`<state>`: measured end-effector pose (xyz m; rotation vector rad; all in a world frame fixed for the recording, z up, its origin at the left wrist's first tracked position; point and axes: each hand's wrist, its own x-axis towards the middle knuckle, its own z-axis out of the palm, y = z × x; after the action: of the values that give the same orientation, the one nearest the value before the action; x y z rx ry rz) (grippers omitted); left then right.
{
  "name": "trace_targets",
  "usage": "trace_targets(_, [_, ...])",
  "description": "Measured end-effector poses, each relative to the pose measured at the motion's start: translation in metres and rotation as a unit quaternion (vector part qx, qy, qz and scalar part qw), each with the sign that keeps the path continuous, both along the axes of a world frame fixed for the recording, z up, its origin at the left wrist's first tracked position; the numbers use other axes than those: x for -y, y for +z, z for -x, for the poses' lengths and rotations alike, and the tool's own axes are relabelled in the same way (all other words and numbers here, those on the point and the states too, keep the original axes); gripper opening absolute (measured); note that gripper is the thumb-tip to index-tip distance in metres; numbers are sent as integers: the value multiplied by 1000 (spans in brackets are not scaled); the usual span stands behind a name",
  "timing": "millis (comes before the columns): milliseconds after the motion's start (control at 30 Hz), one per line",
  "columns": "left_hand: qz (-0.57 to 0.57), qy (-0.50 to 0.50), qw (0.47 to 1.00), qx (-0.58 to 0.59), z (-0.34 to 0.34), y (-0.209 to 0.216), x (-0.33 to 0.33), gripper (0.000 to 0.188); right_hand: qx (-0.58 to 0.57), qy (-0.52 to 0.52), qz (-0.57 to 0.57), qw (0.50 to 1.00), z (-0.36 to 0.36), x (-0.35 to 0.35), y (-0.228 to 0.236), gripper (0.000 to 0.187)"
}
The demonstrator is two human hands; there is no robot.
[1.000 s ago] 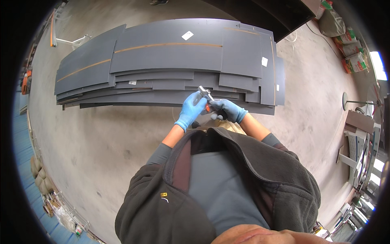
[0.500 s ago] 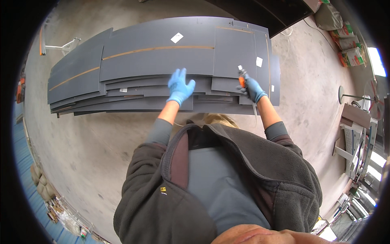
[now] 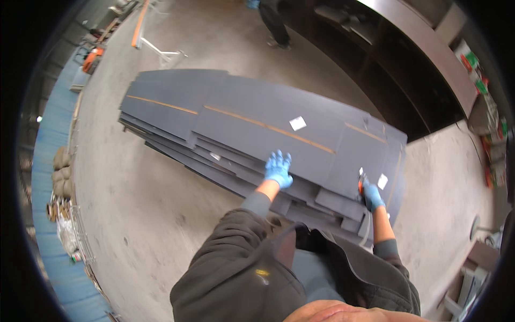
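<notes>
A stack of dark grey panels (image 3: 263, 110) lies before me, its layers uneven along the near edge. Thin tan strips run along the upper panels, and white labels (image 3: 298, 123) sit on top. My left hand (image 3: 278, 172), in a blue glove, is open with fingers spread over the near edge of the upper panels; whether it touches them I cannot tell. My right hand (image 3: 374, 197), also gloved, is closed around an orange-and-black air tool (image 3: 361, 185) above the stack's right part. A pale hose (image 3: 368, 225) hangs below that hand.
Beyond the stack stands a large dark brown shelved unit (image 3: 386, 64). Another person's legs (image 3: 273, 24) show at the far side. A white metal stand (image 3: 161, 52) is at the far left. Sacks (image 3: 485, 115) lie at the right, and bundles (image 3: 61, 172) line the left wall.
The whole view has turned and shifted, so the stack now slants down to the right. Another person's legs have come into view. My right hand still holds the air tool; my left stays spread.
</notes>
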<state>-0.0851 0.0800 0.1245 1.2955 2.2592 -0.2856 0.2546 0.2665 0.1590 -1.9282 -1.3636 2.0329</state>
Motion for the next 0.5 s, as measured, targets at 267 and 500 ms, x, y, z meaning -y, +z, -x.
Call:
trace_targets(267, [20, -7, 999, 38, 2, 3, 6, 108, -125, 57, 53, 989, 64, 35, 45, 75])
trace_targets(500, [-14, -33, 996, 79, 22, 5, 21, 104, -143, 258, 193, 936, 124, 141, 50, 57])
